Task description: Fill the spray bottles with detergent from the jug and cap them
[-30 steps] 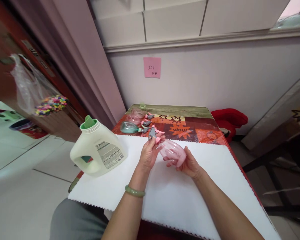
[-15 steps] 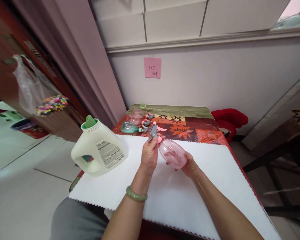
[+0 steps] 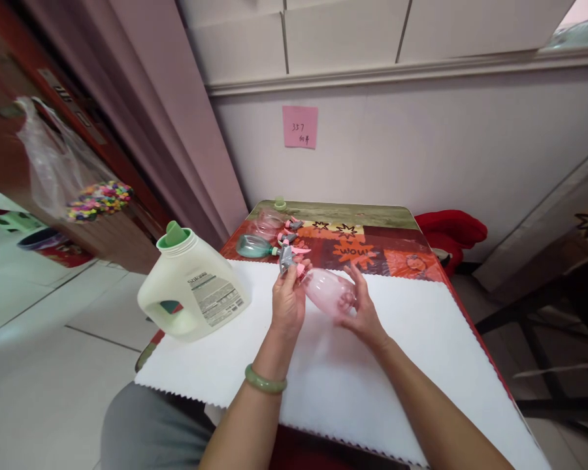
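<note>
A small pink see-through spray bottle (image 3: 327,292) lies tilted between my hands above the white cloth (image 3: 333,365). My left hand (image 3: 287,304), with a green bangle on its wrist, is closed around the bottle's neck just below the grey and pink trigger head (image 3: 288,259). My right hand (image 3: 360,311) cups the bottle's round body from the right with its fingers curled on it.
A large white detergent jug (image 3: 192,292) with a green cap stands on the cloth's left edge. A green spray bottle (image 3: 255,247) and another pink one (image 3: 270,222) lie at the table's far left. A red cushion (image 3: 451,232) sits beyond the right edge.
Both hands have carried the pink bottle a little forward and left, and it now lies flatter. My right hand has shifted from under the bottle to its right side.
</note>
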{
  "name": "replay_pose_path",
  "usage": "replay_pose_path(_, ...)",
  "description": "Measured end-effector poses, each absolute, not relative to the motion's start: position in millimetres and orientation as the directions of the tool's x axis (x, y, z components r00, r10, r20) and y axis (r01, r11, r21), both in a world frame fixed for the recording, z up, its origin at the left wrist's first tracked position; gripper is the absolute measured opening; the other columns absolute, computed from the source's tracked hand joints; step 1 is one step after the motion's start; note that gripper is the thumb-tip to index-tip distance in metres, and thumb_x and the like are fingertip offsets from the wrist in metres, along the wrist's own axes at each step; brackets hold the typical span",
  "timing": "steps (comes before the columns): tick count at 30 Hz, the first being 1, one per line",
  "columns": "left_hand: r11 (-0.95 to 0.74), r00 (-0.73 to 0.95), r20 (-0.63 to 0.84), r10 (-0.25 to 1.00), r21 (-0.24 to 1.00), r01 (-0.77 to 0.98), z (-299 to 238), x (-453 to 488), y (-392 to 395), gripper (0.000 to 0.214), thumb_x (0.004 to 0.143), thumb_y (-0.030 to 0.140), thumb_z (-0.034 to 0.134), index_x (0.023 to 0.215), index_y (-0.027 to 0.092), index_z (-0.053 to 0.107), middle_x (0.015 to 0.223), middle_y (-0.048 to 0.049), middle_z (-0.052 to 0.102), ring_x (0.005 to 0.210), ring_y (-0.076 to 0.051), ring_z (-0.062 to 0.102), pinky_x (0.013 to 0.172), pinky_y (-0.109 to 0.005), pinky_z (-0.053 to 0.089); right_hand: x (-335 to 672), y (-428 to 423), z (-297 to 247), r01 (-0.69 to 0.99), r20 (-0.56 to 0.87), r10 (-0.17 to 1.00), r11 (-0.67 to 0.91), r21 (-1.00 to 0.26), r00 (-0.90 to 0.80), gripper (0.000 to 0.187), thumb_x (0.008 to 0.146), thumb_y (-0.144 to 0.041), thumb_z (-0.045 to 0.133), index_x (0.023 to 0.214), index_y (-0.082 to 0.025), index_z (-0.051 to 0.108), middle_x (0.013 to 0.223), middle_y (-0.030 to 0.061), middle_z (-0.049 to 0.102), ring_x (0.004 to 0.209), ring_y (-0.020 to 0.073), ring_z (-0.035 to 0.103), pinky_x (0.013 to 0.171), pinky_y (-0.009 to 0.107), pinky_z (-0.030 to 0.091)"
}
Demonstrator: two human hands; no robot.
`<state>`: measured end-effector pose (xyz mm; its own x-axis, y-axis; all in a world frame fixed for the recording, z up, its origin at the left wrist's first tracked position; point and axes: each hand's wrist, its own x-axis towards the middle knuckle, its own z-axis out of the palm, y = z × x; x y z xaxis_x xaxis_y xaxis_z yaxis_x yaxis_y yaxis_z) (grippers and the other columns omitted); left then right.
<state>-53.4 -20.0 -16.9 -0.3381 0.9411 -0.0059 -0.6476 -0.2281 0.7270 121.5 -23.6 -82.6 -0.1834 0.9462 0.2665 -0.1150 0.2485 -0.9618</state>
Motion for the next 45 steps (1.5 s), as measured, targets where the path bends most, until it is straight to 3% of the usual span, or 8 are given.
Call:
replay_pose_path(4, -0.243, -0.29, 0.064, 0.955, 0.729, -0.64, -9.9, -51.7, -22.3, 0.036, 0.081, 0.045, 0.083, 0.104, 0.018, 0.075, 0.11, -0.0088, 0.077, 0.113, -0.023, 0.07, 0.109, -0.041, 0.046, 131.4, -17.3, -78.5, -0.363, -0.188, 0.84, -0.407, -0.838, -0.508, 0.112, 0.073, -0.101, 0.027, 0.141, -0.018, 0.057, 0.108, 0.0165, 0.074, 0.078, 0.0265, 0.076, 0.047, 0.03, 0.058)
replay_pose_path(7, -0.244, -0.273, 0.086, 0.958, 0.746, -0.619, -8.7, -48.2, -24.8, 0.035, 0.079, 0.043, 0.084, 0.102, 0.017, 0.076, 0.108, -0.0085, 0.077, 0.109, -0.023, 0.071, 0.11, -0.041, 0.046, 135.7, -16.4, -77.8, -0.329, -0.274, 0.725, -0.57, -0.753, -0.632, 0.095, 0.083, -0.092, 0.037, 0.124, -0.012, 0.068, 0.079, 0.0105, 0.074, 0.057, 0.0189, 0.071, 0.04, 0.022, 0.051)
replay_pose_path(11, -0.24, -0.305, 0.059, 0.951, 0.762, -0.601, -12.5, -49.1, -25.7, 0.033, 0.079, 0.04, 0.085, 0.101, 0.017, 0.076, 0.107, -0.0083, 0.076, 0.107, -0.022, 0.072, 0.109, -0.04, 0.048, 130.1, -18.6, -81.4, -0.335, -0.202, 0.849, -0.396, -0.855, -0.488, 0.064, 0.084, -0.067, 0.069, 0.126, -0.019, 0.067, 0.096, 0.0078, 0.076, 0.071, 0.0172, 0.072, 0.061, 0.027, 0.061)
replay_pose_path(15, -0.217, -0.341, 0.002, 0.94, 0.777, -0.592, -18.0, -53.9, -23.8, 0.036, 0.078, 0.04, 0.085, 0.104, 0.019, 0.075, 0.109, -0.0092, 0.076, 0.109, -0.023, 0.072, 0.106, -0.039, 0.049, 125.0, -17.6, -88.6, -0.107, 0.142, 0.964, 0.121, -0.987, -0.226, 0.08, 0.07, -0.045, 0.089, 0.14, -0.029, 0.054, 0.136, 0.0085, 0.063, 0.101, 0.022, 0.07, 0.088, 0.038, 0.062)
replay_pose_path(20, -0.25, -0.357, 0.035, 0.933, 0.778, -0.577, -17.0, -51.6, -21.8, 0.037, 0.08, 0.041, 0.084, 0.107, 0.019, 0.073, 0.115, -0.0099, 0.075, 0.111, -0.023, 0.071, 0.105, -0.041, 0.049, 123.1, -16.8, -91.7, 0.381, 0.574, 0.816, 0.555, -0.739, -0.075, 0.087, 0.072, -0.045, 0.088, 0.147, -0.027, 0.047, 0.143, 0.0157, 0.052, 0.136, 0.0346, 0.05, 0.097, 0.051, 0.06)
replay_pose_path(34, -0.45, -0.523, 0.203, 0.828, 0.796, -0.405, 17.4, -74.4, -25.4, 0.037, 0.084, 0.048, 0.079, 0.113, 0.026, 0.071, 0.108, -0.0063, 0.075, 0.102, -0.022, 0.073, 0.089, -0.039, 0.059, 129.2, -6.1, -98.9, 0.434, 0.359, 0.932, 0.303, -0.849, 0.051, 0.083, 0.066, -0.044, 0.083, 0.138, -0.02, 0.048, 0.142, 0.0164, 0.057, 0.131, 0.0349, 0.056, 0.11, 0.056, 0.049)
replay_pose_path(39, -0.629, -0.6, 0.531, 0.598, 0.775, 0.06, 33.8, -84.0, -36.5, 0.031, 0.088, 0.042, 0.076, 0.112, 0.022, 0.073, 0.11, -0.0058, 0.074, 0.099, -0.02, 0.073, 0.097, -0.039, 0.057, 132.6, -4.7, -93.5, 0.357, 0.175, 0.957, 0.084, -0.93, 0.232, 0.089, 0.061, -0.052, 0.084, 0.137, -0.021, 0.048, 0.135, 0.0138, 0.063, 0.113, 0.0311, 0.067, 0.1, 0.049, 0.054)
replay_pose_path(45, -0.632, -0.164, 0.892, 0.422, 0.419, 0.652, 29.1, -82.4, -49.8, 0.027, 0.095, 0.027, 0.066, 0.121, 0.022, 0.069, 0.116, -0.0102, 0.075, 0.113, -0.026, 0.068, 0.103, -0.047, 0.052, 121.7, -17.5, -87.8, 0.241, 0.211, 0.977, 0.208, -0.948, -0.013, 0.083, 0.07, -0.054, 0.082, 0.138, -0.022, 0.045, 0.133, 0.0122, 0.063, 0.111, 0.0277, 0.068, 0.098, 0.044, 0.056)
